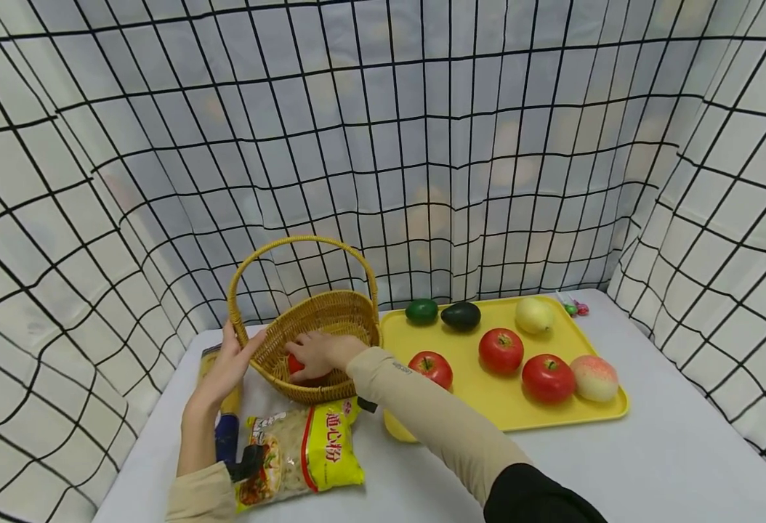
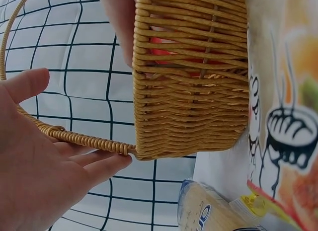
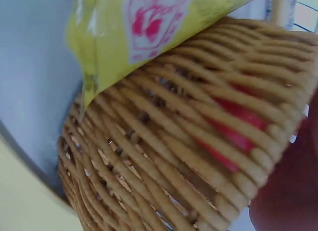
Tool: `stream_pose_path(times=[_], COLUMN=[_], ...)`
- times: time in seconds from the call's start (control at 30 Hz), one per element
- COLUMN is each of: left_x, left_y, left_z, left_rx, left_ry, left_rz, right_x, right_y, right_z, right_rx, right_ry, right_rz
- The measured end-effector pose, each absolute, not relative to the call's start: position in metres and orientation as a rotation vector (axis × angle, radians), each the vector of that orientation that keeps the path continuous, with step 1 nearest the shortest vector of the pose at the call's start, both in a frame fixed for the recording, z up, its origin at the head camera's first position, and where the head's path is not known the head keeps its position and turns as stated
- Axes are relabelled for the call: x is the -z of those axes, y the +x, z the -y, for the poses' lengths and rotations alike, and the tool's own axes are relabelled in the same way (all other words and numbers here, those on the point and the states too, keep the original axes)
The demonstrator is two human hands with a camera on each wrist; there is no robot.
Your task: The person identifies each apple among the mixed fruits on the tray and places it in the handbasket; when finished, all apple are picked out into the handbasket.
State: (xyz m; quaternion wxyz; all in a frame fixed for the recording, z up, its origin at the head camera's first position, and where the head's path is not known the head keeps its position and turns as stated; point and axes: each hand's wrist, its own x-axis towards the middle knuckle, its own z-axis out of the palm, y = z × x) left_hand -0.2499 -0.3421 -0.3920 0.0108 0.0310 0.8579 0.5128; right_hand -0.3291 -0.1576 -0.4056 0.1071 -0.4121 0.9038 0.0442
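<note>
Right hand (image 1: pixel 323 354) is down inside the wicker basket (image 1: pixel 323 311), thumb and fingers pinching a red object (image 1: pixel 294 365); most of it is covered by the hand, so can't tell exactly what it is. Red also shows through the weave in both wrist views. Left hand (image 1: pixel 224 365) is at the foot of the handle (image 1: pixel 301 239), fingers extended behind it and touching, thumb spread clear, no clamp. Basket sits on the table, left of the yellow tray (image 1: pixel 466 370). Pasta bag (image 1: pixel 331 450) lies just in front of the basket. Tray carries three red apples (image 1: pixel 501 352), a peach (image 1: pixel 594 378), other fruit.
</note>
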Motion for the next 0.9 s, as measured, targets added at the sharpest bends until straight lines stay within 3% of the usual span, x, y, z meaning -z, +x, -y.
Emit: stream_pose_path(times=[0.2, 0.37, 0.53, 0.9], left_x=[0.397, 0.396, 0.392, 0.39], left_y=[-0.248, -0.246, -0.243, -0.248], left_z=[0.345, 0.342, 0.342, 0.339], left_rx=[-1.599, -1.597, -1.578, -1.551], left_ry=[0.067, 0.111, 0.155, 0.152], left_rz=[-2.672, -2.7, -2.729, -2.727], right_x=[0.401, 0.403, 0.415, 0.43], right_y=[-0.322, -0.301, -0.278, -0.288], right_z=[0.133, 0.074, 0.01, -0.081], right_rx=[0.206, 0.782, 0.875, 0.792], right_ry=[-1.307, -1.354, -1.415, -0.99], right_rz=[-2.699, -2.794, -2.866, -2.947])
